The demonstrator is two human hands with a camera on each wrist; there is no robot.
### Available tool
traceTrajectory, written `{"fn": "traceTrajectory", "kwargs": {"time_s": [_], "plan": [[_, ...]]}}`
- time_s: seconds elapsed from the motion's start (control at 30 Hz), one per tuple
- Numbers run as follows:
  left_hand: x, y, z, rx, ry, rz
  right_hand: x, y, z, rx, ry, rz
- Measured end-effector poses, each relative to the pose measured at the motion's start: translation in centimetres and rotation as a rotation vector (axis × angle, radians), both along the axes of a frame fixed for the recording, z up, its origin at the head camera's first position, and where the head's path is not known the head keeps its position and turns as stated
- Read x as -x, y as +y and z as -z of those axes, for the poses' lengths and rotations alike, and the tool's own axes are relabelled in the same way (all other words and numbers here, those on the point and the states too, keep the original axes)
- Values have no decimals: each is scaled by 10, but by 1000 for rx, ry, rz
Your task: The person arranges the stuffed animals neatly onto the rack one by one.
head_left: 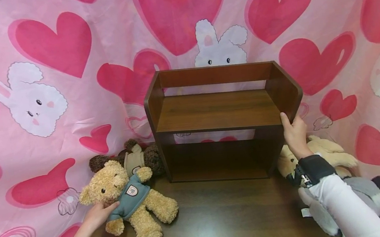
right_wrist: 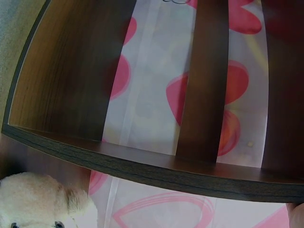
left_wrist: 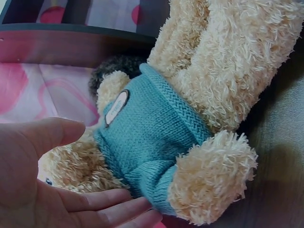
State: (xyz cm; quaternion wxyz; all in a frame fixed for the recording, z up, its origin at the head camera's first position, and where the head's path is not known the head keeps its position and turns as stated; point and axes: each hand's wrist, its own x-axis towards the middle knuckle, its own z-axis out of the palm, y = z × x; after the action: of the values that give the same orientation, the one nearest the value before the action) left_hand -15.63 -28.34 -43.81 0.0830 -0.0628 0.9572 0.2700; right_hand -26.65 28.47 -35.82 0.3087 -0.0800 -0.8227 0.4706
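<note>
A tan teddy bear (head_left: 134, 198) in a blue-green knitted sweater leans at the left of a brown wooden shelf (head_left: 217, 111). My left hand (head_left: 97, 220) is at the bear's neck and shoulder; in the left wrist view its fingers (left_wrist: 102, 199) lie fairly straight under the sweater's sleeve, thumb apart. My right hand (head_left: 295, 135) grips the front edge of the shelf's right side panel (head_left: 284, 87), thumb on the inner side and the other fingers behind it. Only a bit of that hand shows at the right wrist view's corner.
Behind the tan bear sits a dark brown bear (head_left: 134, 159) in a beige top. On the right lie a cream plush toy (head_left: 329, 152) and a grey plush toy (head_left: 363, 192), partly behind my right arm. A pink heart-and-bunny cloth (head_left: 112, 33) hangs behind the dark wooden tabletop (head_left: 219, 213).
</note>
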Motion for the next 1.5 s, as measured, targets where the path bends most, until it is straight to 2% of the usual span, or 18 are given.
{"fn": "traceTrajectory", "kwargs": {"time_s": [0.17, 0.3, 0.5, 0.57, 0.63, 0.7, 0.77, 0.8, 0.87, 0.9, 0.97, 1.0, 1.03, 1.1, 1.23, 1.33, 1.5], "plan": [[2, -4, 5, 2, -5, 1, 0, 0, 0, 2, 3, -8], [2, -7, 11, -34, -14, -8, 0, 0, 1, 1, 5, -7], [6, -12, 20, -94, -85, -16, 1, 0, 2, 1, -3, -17], [8, -14, 25, -160, -125, -37, 0, 0, 2, 3, -4, -20], [11, -17, 33, -315, -156, -67, 0, 0, 2, 2, -1, -17], [16, -21, 47, -443, -174, -127, 0, 0, 2, 2, 3, -15], [22, -28, 62, -549, -176, -155, 0, 0, 2, 3, 7, -14], [25, -32, 69, -573, -170, -159, 0, 0, 2, 2, 8, -13], [30, -40, 85, -559, -163, -169, 0, 0, 2, 2, 10, -13], [33, -43, 91, -589, -161, -168, 0, 0, 3, 1, 10, -11], [36, -46, 99, -632, -176, -164, 1, 1, 3, 0, 14, -7], [37, -46, 101, -653, -188, -181, 1, 1, 3, -1, 15, -6], [36, -43, 98, -698, -192, -191, 1, 1, 3, -2, 16, -3], [31, -32, 85, -785, -195, -216, 1, 1, 3, -7, 21, 2], [21, -13, 56, -856, -189, -242, 0, 1, 3, -15, 29, 5], [19, -11, 54, -821, -212, -267, 0, 0, 3, -16, 31, 2], [19, -10, 54, -755, -290, -291, -1, -1, 3, -12, 24, 0]]}}
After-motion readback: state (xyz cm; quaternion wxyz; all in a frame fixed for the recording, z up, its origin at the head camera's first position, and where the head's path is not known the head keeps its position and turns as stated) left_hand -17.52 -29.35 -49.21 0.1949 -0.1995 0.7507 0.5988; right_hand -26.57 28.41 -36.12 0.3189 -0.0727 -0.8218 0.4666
